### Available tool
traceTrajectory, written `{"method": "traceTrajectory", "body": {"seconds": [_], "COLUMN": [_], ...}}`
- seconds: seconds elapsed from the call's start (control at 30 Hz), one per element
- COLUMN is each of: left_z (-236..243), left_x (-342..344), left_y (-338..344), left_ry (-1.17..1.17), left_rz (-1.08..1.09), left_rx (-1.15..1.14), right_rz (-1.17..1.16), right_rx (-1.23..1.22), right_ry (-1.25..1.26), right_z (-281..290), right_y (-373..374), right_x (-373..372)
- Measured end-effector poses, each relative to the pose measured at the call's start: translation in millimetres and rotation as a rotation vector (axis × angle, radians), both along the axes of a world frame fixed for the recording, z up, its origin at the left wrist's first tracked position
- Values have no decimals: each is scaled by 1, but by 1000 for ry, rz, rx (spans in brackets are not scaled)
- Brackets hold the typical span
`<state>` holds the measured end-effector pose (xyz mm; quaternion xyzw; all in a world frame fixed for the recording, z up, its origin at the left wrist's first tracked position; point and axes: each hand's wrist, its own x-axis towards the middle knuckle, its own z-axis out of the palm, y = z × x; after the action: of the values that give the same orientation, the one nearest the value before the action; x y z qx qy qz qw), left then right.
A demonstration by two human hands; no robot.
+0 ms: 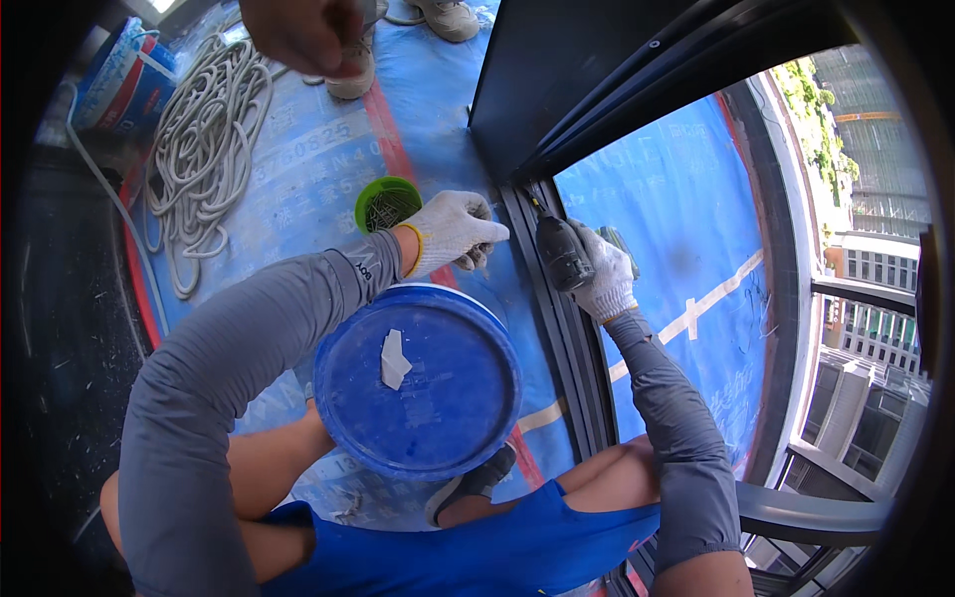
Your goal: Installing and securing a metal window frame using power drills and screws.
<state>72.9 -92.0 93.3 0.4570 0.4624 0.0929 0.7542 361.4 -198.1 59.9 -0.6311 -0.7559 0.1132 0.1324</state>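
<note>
My right hand (pixel 597 269), in a white knit glove, grips a black cordless drill (pixel 557 249), its bit pointing into the dark metal track (pixel 552 328) at the foot of the frame. My left hand (pixel 453 234), also gloved, is left of the drill with its lower fingers curled; what they hold, if anything, I cannot make out. Beside that wrist is a green tub (pixel 378 199) of screws or similar small metal pieces. Below it stands a blue lidded bucket (pixel 428 398), with a pale scrap (pixel 394 358) on the lid, between my legs.
Coiled rope (pixel 199 149) and a blue-and-red bucket (pixel 119 80) lie at upper left. A co-worker's hand (pixel 318 35) and shoes (pixel 448 20) are at the top. Blue sheeting (pixel 676 179) covers the floor. A dark panel (pixel 527 60) stands upper right; buildings show beyond the railing (pixel 816 512).
</note>
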Motion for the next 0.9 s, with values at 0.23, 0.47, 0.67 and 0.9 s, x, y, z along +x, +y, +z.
{"method": "traceTrajectory", "body": {"seconds": [0.23,0.47,0.67,0.9], "left_z": [-71,-43,-57,-57], "left_x": [55,93,95,91], "left_y": [10,9,9,6], "left_ry": [-72,242,185,144], "left_rz": [118,39,88,63], "left_rx": [-318,-167,-79,-77], "right_rz": [76,39,43,43], "right_rx": [121,106,113,158], "right_ry": [-47,-44,-20,48], "right_z": [-42,-71,-85,-80], "right_y": [27,36,43,41], "right_x": [1,5,6,4]}}
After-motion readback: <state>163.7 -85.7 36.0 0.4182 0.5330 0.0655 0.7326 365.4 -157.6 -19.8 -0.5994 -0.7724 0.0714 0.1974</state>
